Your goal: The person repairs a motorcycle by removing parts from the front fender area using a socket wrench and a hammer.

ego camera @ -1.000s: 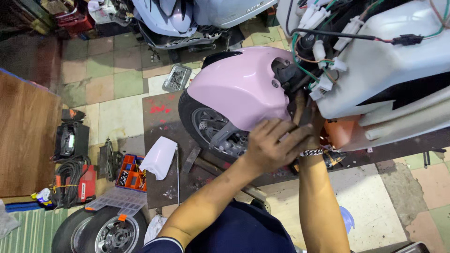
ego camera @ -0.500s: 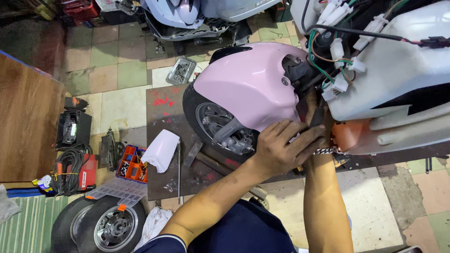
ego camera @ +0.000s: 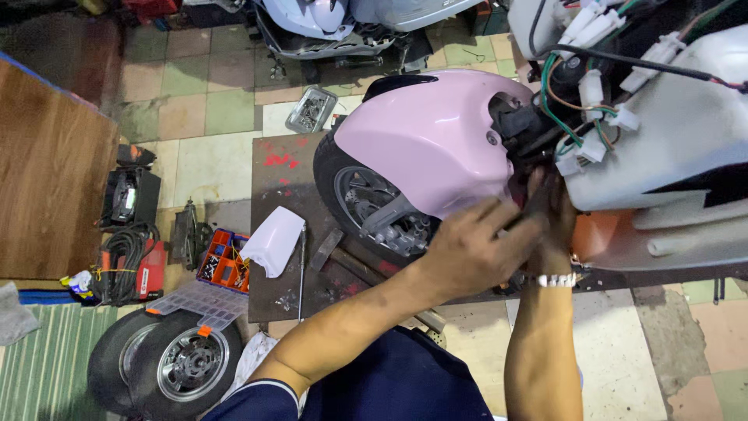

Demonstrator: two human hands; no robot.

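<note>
Worn tiled floor (ego camera: pixel 234 109) in green and beige squares, a wooden panel (ego camera: pixel 47 179) at left.

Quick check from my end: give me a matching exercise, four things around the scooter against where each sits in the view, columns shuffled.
Things:
1. pink fender
2. spare wheel
3. orange parts box
4. white connectors

Places:
A. bottom left, lying on the floor
B. over the front wheel, just left of both hands
C. upper right, on loose wires
D. left of the white cover piece on the floor

Pairs: 1-B, 2-A, 3-D, 4-C
</note>
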